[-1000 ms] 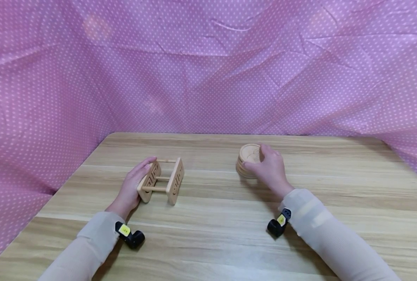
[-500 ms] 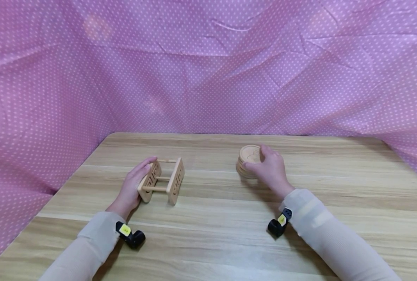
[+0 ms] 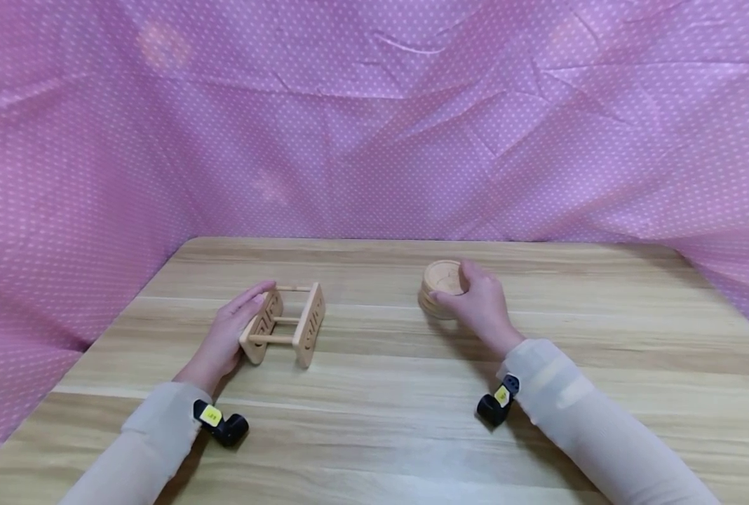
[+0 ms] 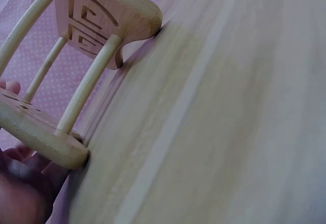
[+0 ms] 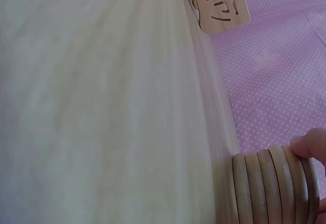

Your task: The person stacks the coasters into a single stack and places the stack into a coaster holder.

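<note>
A wooden coaster holder (image 3: 309,324), two carved end panels joined by three dowels, stands on the table at left. My left hand (image 3: 228,335) lies along its outer left panel, fingers mostly straight, with the tips at the far upper corner. In the left wrist view the near panel (image 4: 43,132) hides part of these fingers. To the right is a stack of several round wooden coasters (image 3: 433,306); the top one has an engraved face. My right hand (image 3: 483,301) grips the top of the stack from the right. In the right wrist view the thumb (image 5: 308,143) presses the upper coasters' edges.
The light wood-grain table (image 3: 374,400) runs back to a pink polka-dot cloth (image 3: 362,140) that hangs behind and at both sides. Small black cameras (image 3: 226,424) are strapped over both sleeves. A bare stretch of table lies between holder and stack.
The head view has turned slightly, so everything sits a little further left in it. Both hands keep their places, the left at the holder and the right on the coasters.
</note>
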A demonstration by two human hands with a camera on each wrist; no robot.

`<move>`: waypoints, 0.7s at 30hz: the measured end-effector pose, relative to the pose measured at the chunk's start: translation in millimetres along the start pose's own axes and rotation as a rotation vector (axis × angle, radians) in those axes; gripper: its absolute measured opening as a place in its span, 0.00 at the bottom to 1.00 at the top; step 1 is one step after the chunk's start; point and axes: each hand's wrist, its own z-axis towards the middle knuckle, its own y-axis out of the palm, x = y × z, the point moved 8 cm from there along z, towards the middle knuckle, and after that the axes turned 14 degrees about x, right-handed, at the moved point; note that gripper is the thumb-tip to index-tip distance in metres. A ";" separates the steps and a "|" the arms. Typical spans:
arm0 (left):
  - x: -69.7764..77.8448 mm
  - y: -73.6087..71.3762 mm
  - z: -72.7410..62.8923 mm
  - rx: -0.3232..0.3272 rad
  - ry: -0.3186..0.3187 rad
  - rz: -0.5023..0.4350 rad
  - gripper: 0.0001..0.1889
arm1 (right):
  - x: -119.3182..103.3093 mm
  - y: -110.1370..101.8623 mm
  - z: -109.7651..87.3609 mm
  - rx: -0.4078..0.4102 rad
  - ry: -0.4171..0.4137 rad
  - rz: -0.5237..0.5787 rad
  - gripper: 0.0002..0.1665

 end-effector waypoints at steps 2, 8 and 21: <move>1.8 -1.6 -0.4 0.006 0.021 0.023 0.30 | -0.5 -0.2 -0.4 0.001 -0.006 0.003 0.45; 1.3 -2.2 -0.6 -0.016 0.034 -0.058 0.33 | 8.1 -1.9 -1.6 -0.033 0.034 0.020 0.40; 62.2 -4.8 5.0 0.037 0.155 0.072 0.30 | 44.2 -7.0 -5.0 -0.229 0.151 0.013 0.67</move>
